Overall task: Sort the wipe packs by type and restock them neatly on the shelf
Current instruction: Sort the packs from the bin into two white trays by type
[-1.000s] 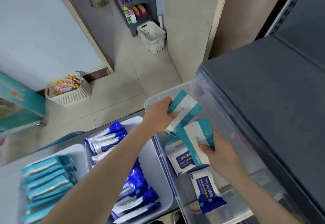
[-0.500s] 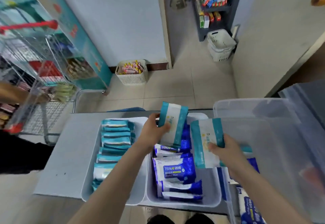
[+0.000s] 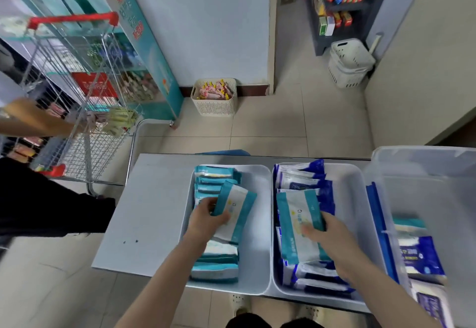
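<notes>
Carried over from the clear bin (image 3: 422, 162): left hand (image 3: 206, 220) gripping a teal pack (image 3: 235, 209) above the desk's (image 3: 154, 199) left tray (image 3: 260, 224), right hand (image 3: 327, 232) gripping a second teal pack (image 3: 296, 214) over the right tray (image 3: 355, 211) (blue stock; probably belongs left).

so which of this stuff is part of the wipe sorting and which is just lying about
Job: left hand, gripping a teal pack over the teal tray; right hand, gripping a second teal pack over the blue tray; clear bin of mixed packs.
Lying about: shopping cart; floor basket of sweets; stacked white baskets; snack shelf.
</notes>
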